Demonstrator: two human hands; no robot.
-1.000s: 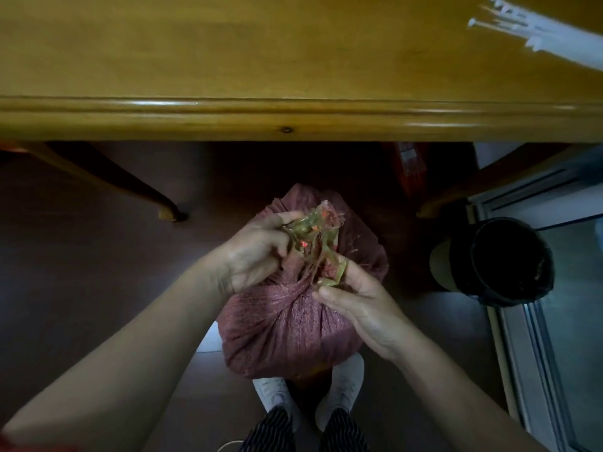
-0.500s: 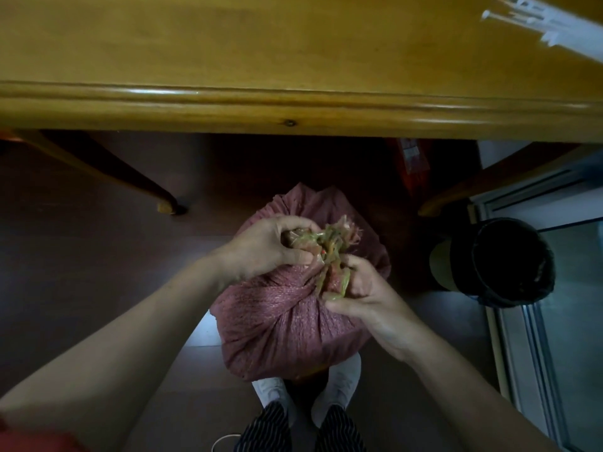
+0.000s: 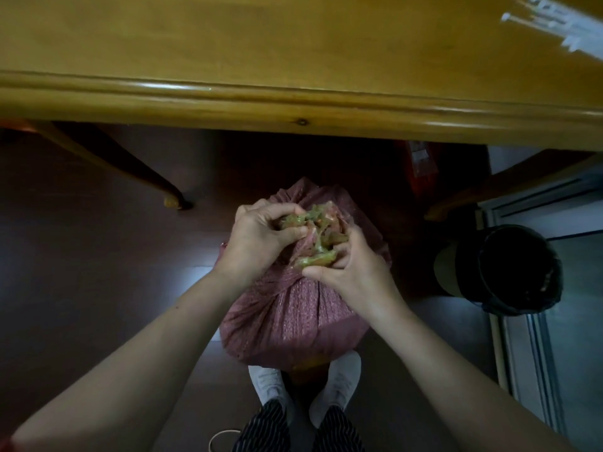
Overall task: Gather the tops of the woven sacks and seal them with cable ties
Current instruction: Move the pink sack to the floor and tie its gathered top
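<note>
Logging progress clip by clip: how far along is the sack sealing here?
Done: the reddish woven sack is drawn in at its mouth. In hand: the left hand and right hand both grip its greenish gathered top. Left: no tie shows around it; white strips, probably the cable ties, lie on the table, far right, untouched.

Hidden at the sack's mouth and the edges

The left hand and right hand cover much of the sack's bunched top, so its neck cannot be seen. The ties on the surface are blurred and cut by the right edge. A red packet underneath is lost in shadow.
</note>
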